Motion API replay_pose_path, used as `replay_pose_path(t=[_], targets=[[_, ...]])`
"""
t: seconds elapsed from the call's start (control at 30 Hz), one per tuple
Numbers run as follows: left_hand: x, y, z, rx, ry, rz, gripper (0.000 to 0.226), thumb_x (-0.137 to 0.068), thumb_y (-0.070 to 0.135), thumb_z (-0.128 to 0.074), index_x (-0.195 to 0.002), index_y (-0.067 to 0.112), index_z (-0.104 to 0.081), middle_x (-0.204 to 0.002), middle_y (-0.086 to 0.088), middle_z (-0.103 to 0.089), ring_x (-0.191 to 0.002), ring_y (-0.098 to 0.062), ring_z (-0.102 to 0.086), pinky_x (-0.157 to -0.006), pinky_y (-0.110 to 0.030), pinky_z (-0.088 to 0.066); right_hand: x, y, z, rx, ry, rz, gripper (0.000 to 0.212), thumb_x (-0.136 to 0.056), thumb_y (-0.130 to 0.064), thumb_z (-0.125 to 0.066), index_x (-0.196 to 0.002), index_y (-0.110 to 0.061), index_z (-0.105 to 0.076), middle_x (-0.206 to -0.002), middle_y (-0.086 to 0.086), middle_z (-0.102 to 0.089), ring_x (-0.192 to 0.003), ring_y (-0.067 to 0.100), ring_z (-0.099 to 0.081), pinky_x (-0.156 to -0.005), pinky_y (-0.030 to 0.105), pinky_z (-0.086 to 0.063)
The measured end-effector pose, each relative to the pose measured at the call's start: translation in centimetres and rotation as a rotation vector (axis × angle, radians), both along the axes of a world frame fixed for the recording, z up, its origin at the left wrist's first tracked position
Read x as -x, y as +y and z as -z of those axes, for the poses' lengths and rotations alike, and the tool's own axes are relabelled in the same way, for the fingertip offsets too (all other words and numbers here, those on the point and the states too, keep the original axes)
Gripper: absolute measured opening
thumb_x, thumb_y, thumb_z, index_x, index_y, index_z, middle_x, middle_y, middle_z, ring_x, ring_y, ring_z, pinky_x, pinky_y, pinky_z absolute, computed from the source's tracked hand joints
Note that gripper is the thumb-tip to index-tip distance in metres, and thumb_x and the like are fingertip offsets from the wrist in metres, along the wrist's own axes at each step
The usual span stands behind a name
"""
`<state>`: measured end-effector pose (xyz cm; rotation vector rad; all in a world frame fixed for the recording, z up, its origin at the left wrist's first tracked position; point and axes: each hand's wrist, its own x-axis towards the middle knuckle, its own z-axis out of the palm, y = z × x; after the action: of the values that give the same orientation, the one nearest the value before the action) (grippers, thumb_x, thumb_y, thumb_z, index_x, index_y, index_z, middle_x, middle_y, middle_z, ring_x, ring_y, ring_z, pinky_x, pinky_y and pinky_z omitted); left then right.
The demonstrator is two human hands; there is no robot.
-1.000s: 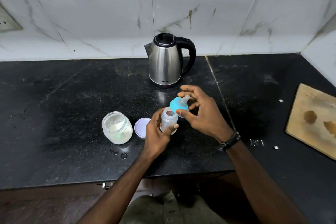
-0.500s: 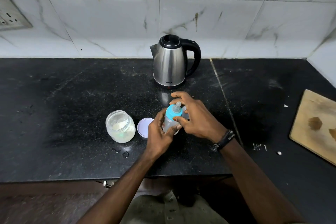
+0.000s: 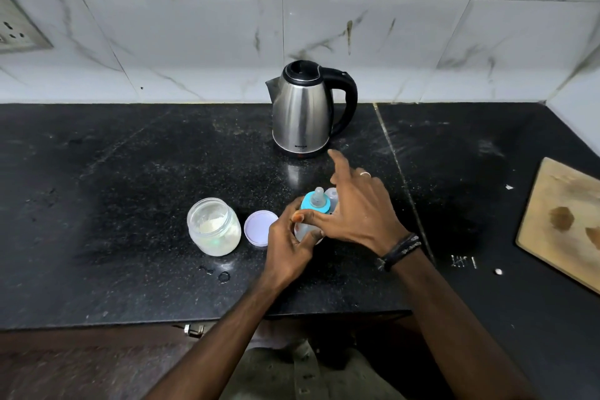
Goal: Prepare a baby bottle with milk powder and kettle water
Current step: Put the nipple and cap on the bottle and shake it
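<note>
I judge capping underway: left hand (image 3: pixel 289 247) grips the small clear plastic baby bottle (image 3: pixel 303 229); right hand (image 3: pixel 360 214) pinches its blue teat collar (image 3: pixel 315 204). Contents unclear.

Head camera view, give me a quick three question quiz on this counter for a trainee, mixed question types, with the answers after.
1. True or false: the powder jar has its lid screwed on.
2. Which stands farthest back on the counter? A the kettle, B the jar, C the baby bottle.
3. Fill in: the left hand grips the bottle's body while the right hand works the blue ____.

Key: 1 false, the lid lies beside the open jar. 2 A. 3 teat collar.
</note>
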<state>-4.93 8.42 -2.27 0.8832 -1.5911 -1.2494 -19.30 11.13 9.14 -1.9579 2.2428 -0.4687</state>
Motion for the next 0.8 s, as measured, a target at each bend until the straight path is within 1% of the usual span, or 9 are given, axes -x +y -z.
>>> replay_pose_path(t=[0.1,0.23,0.33,0.4,0.47,0.53,0.6,0.7,0.8], targets=[[-0.1,0.0,-0.1,-0.042,0.025,0.010,0.056,-0.080,0.026,-0.079,-0.131,0.034,-0.058,-0.123,0.020,-0.073,-0.115,-0.005,-0.070,-0.098,-0.021,-0.052,0.8,0.0,-0.2,-0.162,-0.353,-0.121,0.121,-0.072,-0.046,-0.082,-0.152,-0.035,0.008,-0.150,-0.003,-0.046,-0.130,0.022,-0.051,-0.104,0.031,-0.040],[-0.1,0.1,-0.3,-0.063,0.024,-0.013,0.056,-0.080,0.028,-0.081,-0.131,0.034,-0.059,-0.125,0.018,-0.073,-0.116,-0.005,-0.069,-0.098,-0.021,-0.052,0.3,0.1,0.4,-0.124,-0.414,-0.200,0.116,-0.078,-0.004,-0.076,-0.154,-0.033,0.007,-0.140,-0.005,-0.058,-0.128,0.020,-0.055,-0.110,0.031,-0.041],[-0.2,0.0,-0.2,-0.054,0.003,-0.013,0.055,-0.080,0.025,-0.078,-0.130,0.037,-0.059,-0.126,0.017,-0.073,-0.117,-0.009,-0.070,-0.100,-0.026,-0.054,-0.3,0.1,0.3,-0.050,-0.170,-0.123,0.117,-0.074,-0.039,-0.081,-0.152,-0.033,0.005,-0.118,0.005,-0.071,-0.107,0.031,-0.066,-0.093,0.044,-0.053],[-0.4,-0.1,0.2,-0.043,-0.008,-0.020,0.057,-0.079,0.016,-0.075,-0.129,0.039,-0.060,-0.126,0.016,-0.073,-0.118,-0.010,-0.070,-0.101,-0.029,-0.055,-1.0,0.3,0.3,0.013,0.083,-0.047,0.121,-0.062,-0.080,-0.065,-0.150,-0.028,0.001,-0.100,0.009,-0.074,-0.091,0.034,-0.069,-0.077,0.042,-0.054],[-0.4,-0.1,0.5,-0.035,-0.007,-0.018,0.058,-0.079,0.012,-0.071,-0.130,0.038,-0.060,-0.126,0.017,-0.073,-0.119,-0.010,-0.070,-0.102,-0.030,-0.055,-1.2,0.5,0.3,0.070,0.125,-0.019,0.124,-0.054,-0.094,-0.050,-0.148,-0.022,-0.010,-0.096,0.009,-0.073,-0.088,0.035,-0.068,-0.072,0.041,-0.052],[-0.4,-0.2,0.4,-0.048,0.005,-0.011,0.058,-0.080,0.012,-0.070,-0.132,0.036,-0.060,-0.127,0.013,-0.073,-0.119,-0.013,-0.070,-0.103,-0.033,-0.055,-1.0,0.6,0.4,0.061,0.024,-0.034,0.118,-0.061,-0.084,-0.059,-0.148,-0.021,-0.011,-0.112,0.009,-0.069,-0.101,0.033,-0.065,-0.081,0.043,-0.053],[-0.3,-0.3,0.2,-0.056,0.016,-0.004,0.057,-0.081,0.013,-0.071,-0.133,0.032,-0.059,-0.127,0.010,-0.073,-0.120,-0.015,-0.069,-0.104,-0.034,-0.054,-0.7,0.4,0.4,-0.054,-0.195,-0.109,0.110,-0.074,-0.049,-0.077,-0.151,-0.028,-0.002,-0.133,0.006,-0.060,-0.119,0.030,-0.059,-0.097,0.045,-0.050],[-0.4,-0.2,-0.1,-0.056,0.022,-0.003,0.054,-0.081,0.025,-0.074,-0.133,0.033,-0.058,-0.126,0.016,-0.072,-0.119,-0.010,-0.069,-0.100,-0.025,-0.052,-0.8,0.3,0.3,-0.136,-0.352,-0.182,0.110,-0.080,-0.006,-0.073,-0.152,-0.035,0.005,-0.144,0.003,-0.054,-0.129,0.026,-0.054,-0.108,0.043,-0.044],[-0.4,-0.2,0.1,-0.062,0.009,-0.003,0.053,-0.081,0.022,-0.073,-0.132,0.035,-0.060,-0.126,0.014,-0.073,-0.118,-0.010,-0.069,-0.101,-0.027,-0.053,-1.5,0.5,1.0,-0.025,-0.077,-0.073,0.110,-0.078,-0.029,-0.077,-0.150,-0.034,0.006,-0.117,0.011,-0.070,-0.105,0.035,-0.066,-0.087,0.043,-0.053]])
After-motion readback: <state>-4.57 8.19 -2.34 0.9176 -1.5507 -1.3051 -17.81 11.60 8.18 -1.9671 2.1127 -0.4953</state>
